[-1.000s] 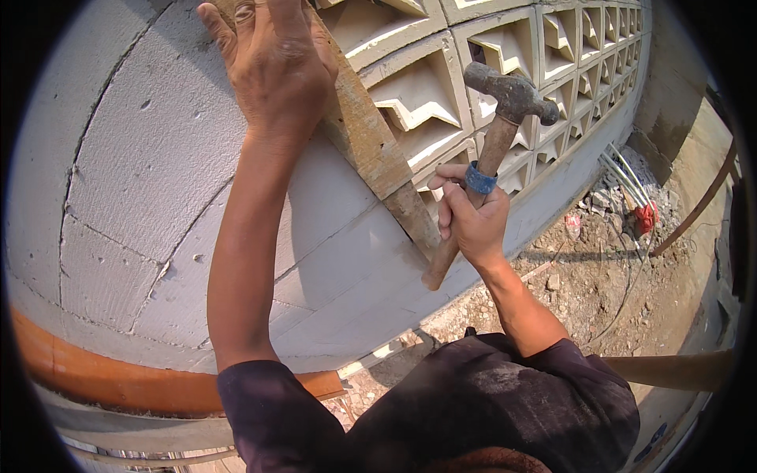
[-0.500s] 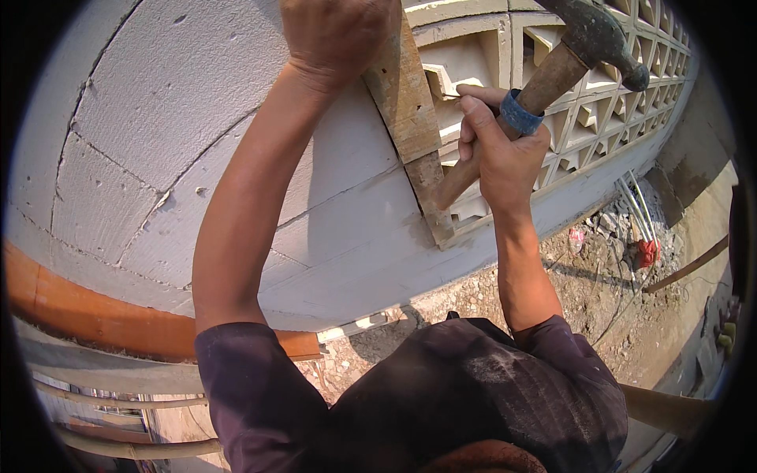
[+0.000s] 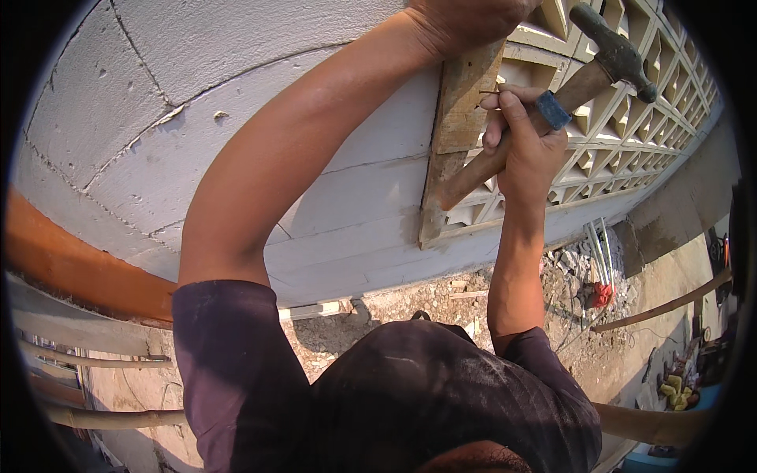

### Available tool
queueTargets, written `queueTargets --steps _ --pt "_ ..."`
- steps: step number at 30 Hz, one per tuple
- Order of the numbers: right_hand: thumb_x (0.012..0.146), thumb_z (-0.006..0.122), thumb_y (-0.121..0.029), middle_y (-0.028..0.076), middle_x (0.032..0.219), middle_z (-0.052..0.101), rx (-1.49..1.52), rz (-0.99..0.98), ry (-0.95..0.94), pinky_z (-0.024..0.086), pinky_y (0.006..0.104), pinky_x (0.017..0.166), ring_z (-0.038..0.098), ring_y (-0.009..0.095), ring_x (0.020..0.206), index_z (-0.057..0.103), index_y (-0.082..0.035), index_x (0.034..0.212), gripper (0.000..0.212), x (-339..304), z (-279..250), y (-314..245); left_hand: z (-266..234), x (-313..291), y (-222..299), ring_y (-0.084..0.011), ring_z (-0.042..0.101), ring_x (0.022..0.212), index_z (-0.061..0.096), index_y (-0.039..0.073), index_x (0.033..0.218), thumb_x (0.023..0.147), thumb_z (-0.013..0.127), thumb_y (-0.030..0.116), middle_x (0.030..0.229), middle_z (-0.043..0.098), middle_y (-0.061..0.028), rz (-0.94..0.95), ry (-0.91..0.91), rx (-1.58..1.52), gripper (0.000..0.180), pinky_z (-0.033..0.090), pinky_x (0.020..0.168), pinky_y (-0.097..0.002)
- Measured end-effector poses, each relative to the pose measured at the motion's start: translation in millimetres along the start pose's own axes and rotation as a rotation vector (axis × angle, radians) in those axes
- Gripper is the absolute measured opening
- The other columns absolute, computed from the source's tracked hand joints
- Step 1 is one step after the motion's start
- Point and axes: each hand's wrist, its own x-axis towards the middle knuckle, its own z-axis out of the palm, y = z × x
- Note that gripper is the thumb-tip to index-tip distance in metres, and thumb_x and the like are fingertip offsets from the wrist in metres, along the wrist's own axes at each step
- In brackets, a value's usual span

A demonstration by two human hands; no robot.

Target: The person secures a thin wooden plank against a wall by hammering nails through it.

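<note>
My right hand (image 3: 527,146) is closed round the wooden handle of a hammer (image 3: 587,83), which has a blue band on the grip and a dark metal head tilted up to the right. Between the same hand's thumb and forefinger sticks out a thin nail (image 3: 489,92), close to a weathered wooden plank (image 3: 465,98). That plank stands along the wall, where plain blocks meet the openwork. At the top edge, my left hand (image 3: 473,20) is by the plank's upper part. Its fingers are hidden or cut off, so its grip does not show.
White block wall (image 3: 363,189) fills the left, with patterned ventilation blocks (image 3: 623,118) on the right. An orange band (image 3: 79,260) runs along the lower left. Below lie rubble (image 3: 347,335), thin white pipes (image 3: 601,252) and a red item (image 3: 602,295). Bamboo poles (image 3: 118,418) cross the lower left.
My left hand has shifted right along the top, its forearm swinging across the wall. My right hand still holds hammer and nail, now with the nail over the plank. The view has turned somewhat.
</note>
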Motion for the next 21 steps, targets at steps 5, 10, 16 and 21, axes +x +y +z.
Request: queueTargets --steps 5,10,16,21 --pt "0.094 0.069 -0.007 0.017 0.088 0.073 0.158 0.153 -0.053 0.047 0.0252 0.046 0.063 0.014 0.059 0.066 0.004 0.104 0.015 12.5 2.5 24.8 -0.5 0.6 2.4 -0.0215 0.06 0.097 0.066 0.011 0.085 0.082 0.067 0.013 0.09 0.06 -0.003 -0.102 -0.233 -0.024 0.004 0.041 0.103 -0.0439" --pt "0.095 0.068 -0.008 0.018 0.088 0.073 0.217 0.165 -0.03 0.048 0.0263 0.046 0.067 0.017 0.062 0.063 0.004 0.105 0.016 10.3 9.2 21.8 -8.6 4.0 11.5 -0.0158 0.059 0.095 0.061 0.012 0.086 0.083 0.061 0.011 0.089 0.057 -0.0003 -0.151 -0.219 0.046 0.003 0.043 0.108 -0.039" --pt "0.096 0.066 -0.009 0.016 0.087 0.073 0.104 0.264 0.043 0.048 0.0269 0.049 0.072 0.02 0.069 0.062 0.003 0.105 0.015 4.8 11.0 21.9 -21.9 2.2 16.8 -0.0197 0.062 0.103 0.061 0.008 0.087 0.08 0.063 0.012 0.095 0.061 -0.0037 -0.161 -0.285 -0.016 0.009 0.05 0.107 -0.0425" --pt "0.097 0.066 -0.009 0.015 0.087 0.073 0.08 0.219 0.027 0.048 0.0257 0.05 0.072 0.019 0.069 0.063 0.003 0.105 0.015 4.2 9.6 18.8 -39.7 15.7 14.1 -0.0218 0.063 0.103 0.06 0.005 0.089 0.081 0.063 0.011 0.099 0.061 -0.007 -0.12 -0.335 -0.089 0.01 0.051 0.107 -0.0447"
